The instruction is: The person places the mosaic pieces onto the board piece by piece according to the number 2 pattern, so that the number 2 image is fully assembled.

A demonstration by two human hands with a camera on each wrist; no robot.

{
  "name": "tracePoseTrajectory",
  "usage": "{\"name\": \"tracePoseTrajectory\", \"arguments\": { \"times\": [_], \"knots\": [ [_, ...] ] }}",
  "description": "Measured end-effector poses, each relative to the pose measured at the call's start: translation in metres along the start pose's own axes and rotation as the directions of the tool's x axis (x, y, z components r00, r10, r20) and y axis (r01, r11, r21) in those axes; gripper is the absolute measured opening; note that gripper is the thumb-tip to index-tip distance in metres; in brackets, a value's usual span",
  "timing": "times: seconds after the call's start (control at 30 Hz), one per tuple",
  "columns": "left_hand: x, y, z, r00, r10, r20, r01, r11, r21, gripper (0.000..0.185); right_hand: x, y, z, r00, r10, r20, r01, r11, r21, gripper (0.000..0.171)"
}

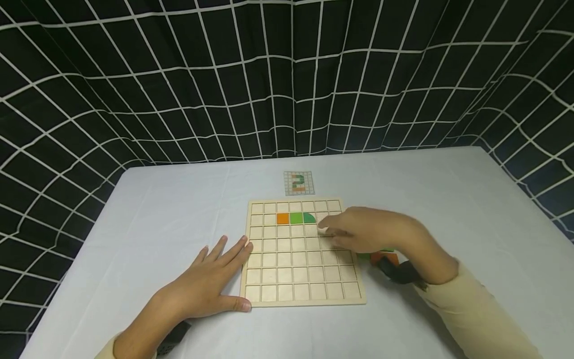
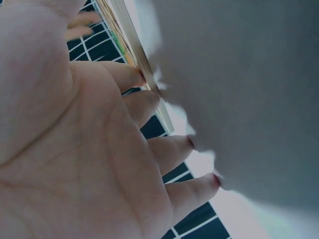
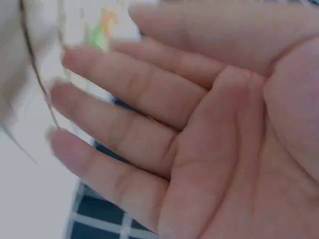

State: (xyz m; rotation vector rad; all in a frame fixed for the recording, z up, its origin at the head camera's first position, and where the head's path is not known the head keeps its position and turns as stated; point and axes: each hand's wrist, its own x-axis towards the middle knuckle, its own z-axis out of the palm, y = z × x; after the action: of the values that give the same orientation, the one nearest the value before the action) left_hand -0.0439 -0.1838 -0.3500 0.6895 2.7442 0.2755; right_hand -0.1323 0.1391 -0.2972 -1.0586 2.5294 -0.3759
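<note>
The left hand [image 1: 211,284] lies flat on the table [image 1: 134,224] at the near left corner of the wooden grid board [image 1: 301,279], its grip wide and holding nothing: fingers straight and spread, fingertips [image 2: 149,99] touching the board's left edge, thumb along its near edge. The board sits at the middle of the table, nearer the front edge than the back. In its second row from the far side lie three pieces side by side: an orange square [image 1: 283,218], a light green square [image 1: 296,218] and a dark green quarter-round piece [image 1: 309,217]. Beyond the board, toward the table's back edge, lies a small pattern card [image 1: 298,183]. The right hand [image 1: 365,234] hovers over the board's right side, fingers [image 3: 124,94] straight and relaxed, grip wide and empty, fingertips just right of the dark green piece. Under its wrist, just off the board's right edge, lie loose green and orange pieces [image 1: 381,257].
</note>
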Motion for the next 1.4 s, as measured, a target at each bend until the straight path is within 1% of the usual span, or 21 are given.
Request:
{"name": "tracePoseTrajectory", "arguments": {
  "times": [0.07,0.1,0.13,0.2,0.27,0.33,0.37,0.43,0.5,0.57,0.63,0.7,0.77,0.8,0.9,1.07,1.2,1.3,1.4],
  "knots": [
    [0.000,0.000,0.000,1.000,0.001,-0.001,-0.001,1.000,0.001,0.100,-0.013,0.008,-0.015,0.999,0.052,0.014,-0.053,0.998,0.044,0.028],
    [0.000,0.000,0.000,1.000,0.000,0.000,0.000,1.000,0.002,0.100,-0.019,0.011,-0.022,0.995,0.097,0.009,-0.097,0.994,0.055,0.029],
    [0.001,0.001,0.000,1.000,0.000,0.000,0.000,1.000,0.002,0.100,-0.025,0.014,-0.027,0.987,0.158,-0.005,-0.158,0.986,0.045,0.033],
    [0.001,0.001,-0.001,1.000,0.000,-0.001,0.000,1.000,0.000,0.100,-0.036,0.020,-0.035,0.959,0.283,-0.027,-0.283,0.959,0.006,0.047],
    [0.001,0.001,-0.001,1.000,0.003,-0.002,-0.003,1.000,-0.001,0.100,-0.042,0.026,-0.038,0.915,0.403,-0.035,-0.404,0.914,-0.044,0.058],
    [0.000,0.000,0.000,1.000,0.007,-0.005,-0.007,1.000,-0.005,0.100,-0.044,0.032,-0.037,0.872,0.489,-0.029,-0.490,0.867,-0.094,0.062],
    [0.000,0.000,0.000,1.000,0.008,-0.007,-0.008,1.000,-0.007,0.100,-0.043,0.035,-0.036,0.855,0.518,-0.018,-0.516,0.850,-0.107,0.063],
    [-0.001,0.000,0.000,1.000,0.009,-0.009,-0.009,1.000,-0.009,0.100,-0.041,0.041,-0.031,0.835,0.551,0.006,-0.547,0.829,-0.117,0.048],
    [-0.001,-0.001,0.001,1.000,0.010,-0.011,-0.010,1.000,-0.015,0.100,-0.037,0.046,-0.027,0.815,0.578,0.045,-0.572,0.814,-0.106,0.034],
    [-0.001,-0.001,0.002,1.000,0.012,-0.012,-0.012,1.000,-0.019,0.100,-0.034,0.051,-0.021,0.796,0.599,0.085,-0.594,0.801,-0.077,0.029],
    [-0.001,-0.001,0.002,1.000,0.016,-0.013,-0.016,1.000,-0.020,0.099,-0.029,0.053,-0.016,0.787,0.606,0.116,-0.604,0.795,-0.054,0.030],
    [-0.001,-0.001,0.002,1.000,0.017,-0.012,-0.017,1.000,-0.016,0.099,-0.025,0.054,-0.011,0.787,0.602,0.132,-0.602,0.797,-0.044,0.033],
    [-0.001,-0.001,0.002,1.000,0.015,-0.011,-0.015,1.000,-0.010,0.099,-0.021,0.054,-0.009,0.793,0.593,0.137,-0.594,0.803,-0.037,0.031],
    [-0.001,-0.001,0.002,1.000,0.016,-0.012,-0.016,1.000,-0.006,0.099,-0.020,0.053,-0.008,0.799,0.586,0.136,-0.586,0.809,-0.041,0.029],
    [-0.002,-0.001,0.001,1.000,0.018,-0.017,-0.018,1.000,-0.004,0.099,-0.017,0.051,-0.007,0.806,0.578,0.130,-0.577,0.815,-0.043,0.024],
    [-0.002,-0.001,0.000,0.999,0.026,-0.019,-0.026,1.000,-0.005,0.099,-0.017,0.051,-0.006,0.818,0.566,0.100,-0.565,0.824,-0.045,0.020],
    [-0.001,-0.001,0.000,1.000,0.020,-0.014,-0.020,1.000,-0.002,0.099,-0.014,0.051,-0.005,0.841,0.535,0.075,-0.530,0.844,-0.080,0.016],
    [-0.001,-0.001,0.000,1.000,0.013,-0.010,-0.013,1.000,-0.001,0.099,-0.011,0.051,-0.004,0.864,0.499,0.066,-0.492,0.865,-0.102,0.014],
    [-0.001,-0.001,0.000,1.000,0.008,-0.007,-0.008,1.000,-0.005,0.099,-0.008,0.051,-0.001,0.885,0.461,0.059,-0.455,0.886,-0.095,0.012]
  ]
}}
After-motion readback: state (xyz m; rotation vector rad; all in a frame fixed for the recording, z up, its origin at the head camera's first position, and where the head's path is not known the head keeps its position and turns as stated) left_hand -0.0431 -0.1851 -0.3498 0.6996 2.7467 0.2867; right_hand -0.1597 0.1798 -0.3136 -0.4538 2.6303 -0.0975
